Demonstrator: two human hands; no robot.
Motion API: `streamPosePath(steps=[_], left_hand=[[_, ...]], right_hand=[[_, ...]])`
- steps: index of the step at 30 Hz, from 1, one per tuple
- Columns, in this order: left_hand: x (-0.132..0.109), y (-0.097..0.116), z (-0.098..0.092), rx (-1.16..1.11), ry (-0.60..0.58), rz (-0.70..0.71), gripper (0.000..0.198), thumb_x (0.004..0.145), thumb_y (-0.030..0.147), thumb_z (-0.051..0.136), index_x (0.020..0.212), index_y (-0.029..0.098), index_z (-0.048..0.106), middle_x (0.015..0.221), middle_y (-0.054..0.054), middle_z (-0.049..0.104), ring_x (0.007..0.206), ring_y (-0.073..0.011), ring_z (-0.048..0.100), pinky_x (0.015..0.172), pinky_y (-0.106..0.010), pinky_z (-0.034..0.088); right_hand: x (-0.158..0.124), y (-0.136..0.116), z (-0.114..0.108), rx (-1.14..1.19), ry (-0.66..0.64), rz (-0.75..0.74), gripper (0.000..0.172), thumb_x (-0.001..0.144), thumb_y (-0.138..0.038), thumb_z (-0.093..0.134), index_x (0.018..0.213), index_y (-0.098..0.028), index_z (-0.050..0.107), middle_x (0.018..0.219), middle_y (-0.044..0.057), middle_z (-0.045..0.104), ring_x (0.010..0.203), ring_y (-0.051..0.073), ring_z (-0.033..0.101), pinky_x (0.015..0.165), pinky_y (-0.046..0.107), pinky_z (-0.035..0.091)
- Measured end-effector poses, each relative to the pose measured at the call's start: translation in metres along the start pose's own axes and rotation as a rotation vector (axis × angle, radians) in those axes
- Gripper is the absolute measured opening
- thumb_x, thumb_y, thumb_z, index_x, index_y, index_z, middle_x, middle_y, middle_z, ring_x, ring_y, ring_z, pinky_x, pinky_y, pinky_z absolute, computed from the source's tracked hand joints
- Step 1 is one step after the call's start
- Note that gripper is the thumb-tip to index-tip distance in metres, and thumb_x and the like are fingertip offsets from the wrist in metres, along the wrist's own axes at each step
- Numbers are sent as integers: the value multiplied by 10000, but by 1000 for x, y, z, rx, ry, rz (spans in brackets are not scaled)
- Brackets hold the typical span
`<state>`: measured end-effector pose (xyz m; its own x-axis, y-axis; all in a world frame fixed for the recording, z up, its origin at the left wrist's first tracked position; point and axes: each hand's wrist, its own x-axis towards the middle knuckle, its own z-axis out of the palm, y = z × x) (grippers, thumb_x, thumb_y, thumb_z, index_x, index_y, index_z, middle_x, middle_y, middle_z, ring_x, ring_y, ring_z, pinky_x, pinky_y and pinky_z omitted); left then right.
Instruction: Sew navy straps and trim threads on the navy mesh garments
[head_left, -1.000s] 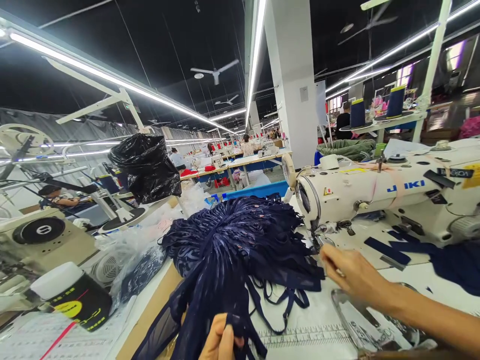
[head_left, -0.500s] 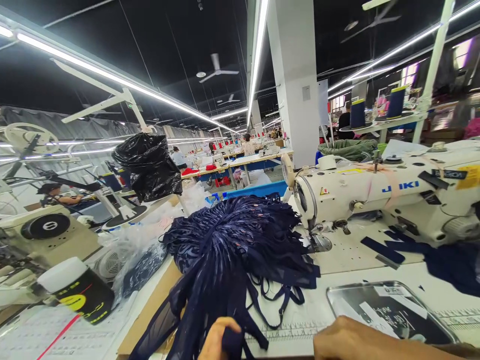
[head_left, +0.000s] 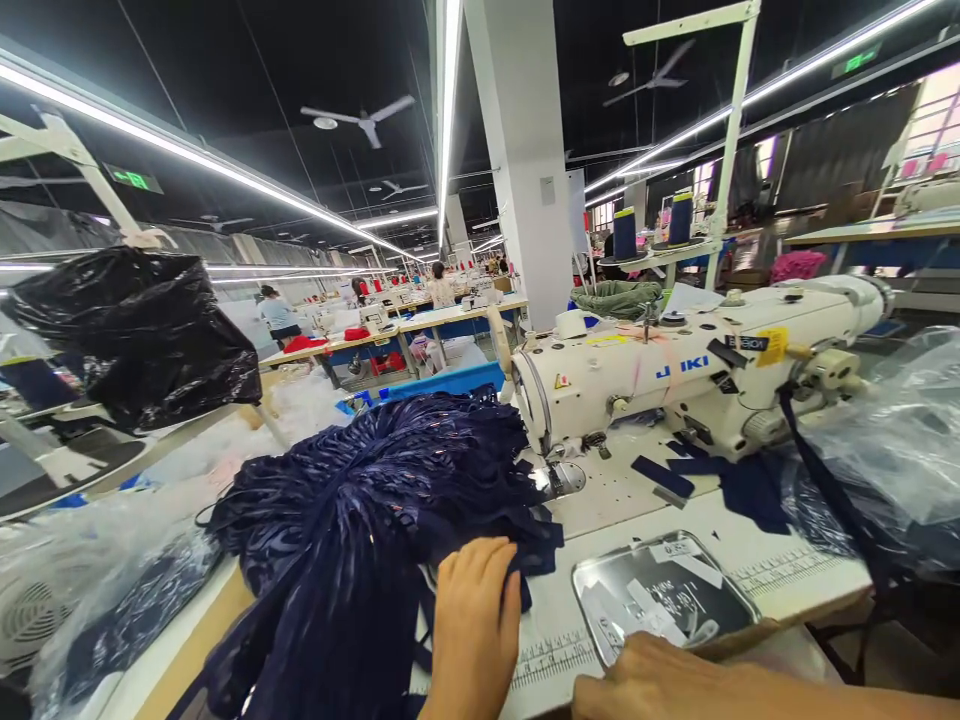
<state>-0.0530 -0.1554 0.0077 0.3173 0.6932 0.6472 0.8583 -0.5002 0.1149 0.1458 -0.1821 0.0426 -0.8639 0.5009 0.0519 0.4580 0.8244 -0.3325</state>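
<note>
A large heap of navy fabric pieces with thin straps (head_left: 352,500) lies on the sewing table, spreading towards me. My left hand (head_left: 476,620) is at the heap's near right side, its back towards me and its fingers bent down over the navy fabric; the fingertips are partly hidden. Low at the table's front edge, my right hand (head_left: 637,680) is closed with knuckles up, and what its fingers hold is hidden. Just beyond it sits a shallow metal tray (head_left: 592,600) with white labels in it.
A white sewing machine (head_left: 622,390) stands behind the tray, with navy scraps (head_left: 664,477) beside its bed. Clear plastic bags (head_left: 892,440) lie at the right. A black plastic bag (head_left: 135,340) hangs at the left. A printed ruler (head_left: 551,655) runs along the front edge.
The view has swung to the right. My left hand has moved up from the lower edge onto the side of the heap. My right hand stays low by the tray, still closed.
</note>
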Motion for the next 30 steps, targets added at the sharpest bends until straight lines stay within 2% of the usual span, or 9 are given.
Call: streamPosePath(steps=[3, 6, 9, 12, 14, 16, 23, 26, 30], left_hand=[[20, 5, 32, 94, -244, 34, 354, 719, 35, 459, 1020, 153, 606, 1035, -98, 648, 954, -271, 553, 787, -419, 397], [24, 8, 47, 123, -274, -5, 289, 674, -17, 468, 830, 149, 645, 959, -102, 653, 893, -275, 551, 772, -442, 380], [15, 5, 39, -64, -62, -107, 198, 701, 25, 485, 685, 171, 617, 866, -65, 648, 823, -235, 552, 725, -380, 386], [3, 0, 17, -499, 209, -512, 74, 745, 214, 557, 714, 176, 613, 716, -27, 635, 690, -189, 569, 640, -298, 420], [-4, -4, 4, -835, 296, -812, 177, 696, 340, 625, 732, 167, 623, 633, -3, 622, 632, -171, 579, 599, -255, 440], [-10, -6, -4, -1078, 346, -983, 256, 625, 383, 684, 724, 152, 639, 614, 1, 628, 642, -167, 593, 608, -235, 452], [-25, -1, -1, -1313, 531, -1102, 325, 515, 389, 753, 701, 138, 665, 588, -22, 647, 634, -197, 626, 610, -264, 482], [-28, 1, -2, -1299, 604, -1080, 319, 502, 380, 761, 686, 136, 671, 599, -32, 659, 652, -206, 630, 622, -267, 485], [-31, -1, -3, -1324, 606, -1048, 310, 510, 382, 760, 684, 138, 675, 631, -43, 671, 686, -214, 631, 628, -268, 485]], right_hand=[[-2, 12, 21, -141, 112, -68, 108, 851, -283, 473, 862, -206, 548, 676, -14, 628, 457, 137, 534, 417, 227, 288], [-6, 24, 39, -108, 265, -61, 227, 905, -289, 359, 865, -216, 570, 661, -20, 631, 461, 130, 550, 443, 232, 329], [-10, 25, 37, 30, 430, 24, 260, 894, -197, 348, 833, -231, 598, 694, -1, 655, 565, 140, 593, 519, 223, 391], [-5, 23, 28, 183, 550, 63, 251, 852, -147, 387, 921, -249, 606, 713, 13, 660, 611, 155, 598, 550, 226, 416], [7, 22, 25, 241, 555, 59, 269, 838, -135, 392, 948, -251, 608, 686, 8, 655, 583, 153, 591, 539, 225, 418], [25, 23, 25, 254, 536, 50, 295, 836, -124, 372, 963, -241, 611, 674, 8, 652, 572, 149, 588, 538, 223, 419], [84, 18, 24, 137, 515, -22, 346, 835, -78, 330, 1058, -179, 576, 798, 49, 668, 734, 158, 625, 644, 227, 434], [95, 13, 24, 98, 510, -14, 339, 834, -67, 340, 1055, -174, 573, 834, 57, 672, 771, 161, 629, 669, 226, 436], [98, 9, 27, 49, 476, -11, 350, 829, -52, 346, 1078, -177, 557, 859, 55, 672, 784, 160, 629, 662, 219, 427]])
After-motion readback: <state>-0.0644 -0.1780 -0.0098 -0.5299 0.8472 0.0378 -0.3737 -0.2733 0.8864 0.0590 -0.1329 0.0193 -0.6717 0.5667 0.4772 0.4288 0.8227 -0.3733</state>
